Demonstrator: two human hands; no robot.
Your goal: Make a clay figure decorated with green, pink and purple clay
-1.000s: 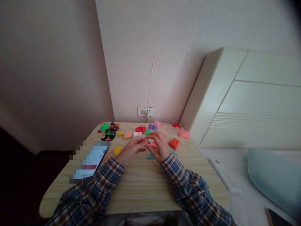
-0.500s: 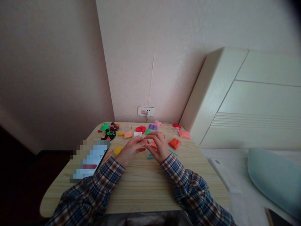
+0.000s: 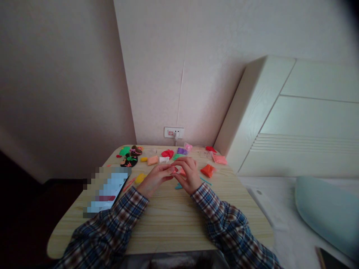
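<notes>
Right, from my end of the feed, both hands meet above the middle of the tabletop (image 3: 168, 224), fingertips nearly together. Between them sits a small red piece (image 3: 175, 170), and my left hand (image 3: 156, 177) has it in a narrow grip, thumb and fingers pinched at its edge. Over on the other side, my right hand (image 3: 191, 175) arches its fingers above that same spot, thumb underneath; whether that grip presses on the piece too, I cannot tell. Through the arch I see a pink lump (image 3: 182, 172), too covered to say if it is held or lying beyond. Just below the right palm are blue tools (image 3: 178, 186), and right of that hand lies an orange-red packet (image 3: 208, 170). Close by the left wrist, a yellow lump (image 3: 140, 178); beyond the hands, a peach block (image 3: 153, 160), a white piece (image 3: 164, 159), a red packet (image 3: 167, 154) and a purple block (image 3: 182, 151). Far left, a green lump (image 3: 125, 151) lies near a black disc (image 3: 133, 163), with a pixelated screen (image 3: 112, 188) nearer me.
</notes>
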